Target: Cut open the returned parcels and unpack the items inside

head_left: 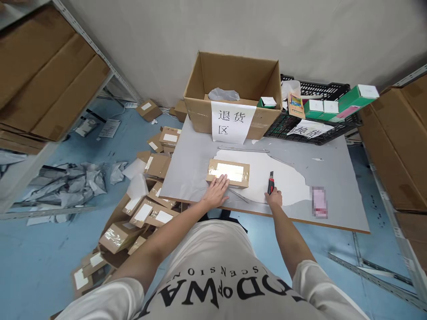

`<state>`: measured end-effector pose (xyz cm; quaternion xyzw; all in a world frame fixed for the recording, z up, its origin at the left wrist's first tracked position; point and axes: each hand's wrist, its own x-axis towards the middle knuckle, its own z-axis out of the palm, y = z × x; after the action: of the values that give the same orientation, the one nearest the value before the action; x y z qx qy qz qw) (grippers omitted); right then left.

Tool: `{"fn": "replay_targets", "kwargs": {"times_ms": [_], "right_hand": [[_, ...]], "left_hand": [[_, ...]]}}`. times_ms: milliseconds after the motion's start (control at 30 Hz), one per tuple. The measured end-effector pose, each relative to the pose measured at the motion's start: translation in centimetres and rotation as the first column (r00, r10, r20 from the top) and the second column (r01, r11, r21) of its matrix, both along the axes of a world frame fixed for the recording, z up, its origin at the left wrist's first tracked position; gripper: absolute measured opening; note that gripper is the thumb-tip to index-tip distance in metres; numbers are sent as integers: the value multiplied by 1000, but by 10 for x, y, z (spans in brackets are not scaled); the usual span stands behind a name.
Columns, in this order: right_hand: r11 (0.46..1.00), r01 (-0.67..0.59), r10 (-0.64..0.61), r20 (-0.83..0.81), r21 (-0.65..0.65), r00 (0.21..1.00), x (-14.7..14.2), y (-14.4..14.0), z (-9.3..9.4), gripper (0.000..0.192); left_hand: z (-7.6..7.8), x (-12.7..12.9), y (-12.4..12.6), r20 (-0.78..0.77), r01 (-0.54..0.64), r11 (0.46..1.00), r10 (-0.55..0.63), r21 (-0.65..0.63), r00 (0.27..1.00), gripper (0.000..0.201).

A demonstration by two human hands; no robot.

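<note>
Taped parcel (228,172) under flat, spread left hand (216,192); right hand (274,197) fisted around box cutter (270,182).

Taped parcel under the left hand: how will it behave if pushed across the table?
The taped parcel is flat and low, so it should slide, not tip. Glossy tape looks slippery under the left hand. Cardboard looks stiff, probably light.

Grey table (333,178) mostly bare on its right half, wide passage there apart from a small blurred pink item (319,202) near the front edge. Back edge blocked by an open brown cardboard box with a paper sign (233,89) and a black plastic crate of green boxes (320,115). Flat taped cardboard parcel (228,173) sits mid-table, open lane between it and the red-and-black utility knife (270,182). Left of the table, a heap of small cardboard parcels (140,213) clutters the blue floor (40,262).
</note>
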<state>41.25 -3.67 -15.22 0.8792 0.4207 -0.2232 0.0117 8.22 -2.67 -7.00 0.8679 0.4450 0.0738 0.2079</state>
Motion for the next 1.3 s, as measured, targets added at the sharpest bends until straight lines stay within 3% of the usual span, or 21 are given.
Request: {"fn": "replay_targets", "kwargs": {"times_ms": [167, 267, 367, 433, 500, 567, 667, 767, 867, 967, 1300], "right_hand": [[1000, -4, 5, -8, 15, 1000, -4, 2, -2, 53], [998, 1, 0, -16, 63, 1000, -8, 4, 6, 55], [974, -2, 18, -70, 226, 997, -12, 12, 28, 55], [933, -51, 97, -113, 356, 989, -16, 20, 53, 53], [881, -164, 251, -145, 444, 957, -25, 31, 83, 51], [810, -340, 461, -161, 477, 872, -40, 44, 114, 52], [617, -638, 769, -178, 461, 614, -75, 66, 154, 49], [382, -831, 924, -158, 404, 348, -113, 88, 175, 46], [224, -930, 973, -116, 291, 199, -142, 104, 178, 44], [158, -977, 985, -88, 145, 147, -157, 111, 174, 44], [122, -989, 992, -21, -88, 124, -169, 112, 183, 44]], "left_hand": [[-6, 1, -6, -33, 8, 1000, -7, 22, 999, 76], [-6, 0, -6, -24, 8, 999, -8, 31, 1000, 77], [-7, 0, -7, -19, 5, 1000, -4, 30, 1000, 78], [-8, 0, -7, -25, 4, 1000, -3, 31, 1000, 79], [-9, 0, -6, -26, 9, 999, -8, 36, 1000, 79], [-10, -1, -6, -20, 15, 999, -15, 45, 1000, 79], [-11, -3, -5, -27, 24, 997, -22, 68, 999, 79], [-11, -3, -4, -79, 40, 994, -33, 97, 996, 78], [-11, -3, -4, -124, 54, 990, -38, 129, 992, 77], [-11, -3, -5, -136, 58, 988, -38, 145, 990, 78], [-12, -6, -3, -139, 69, 987, -49, 143, 989, 80]]}}
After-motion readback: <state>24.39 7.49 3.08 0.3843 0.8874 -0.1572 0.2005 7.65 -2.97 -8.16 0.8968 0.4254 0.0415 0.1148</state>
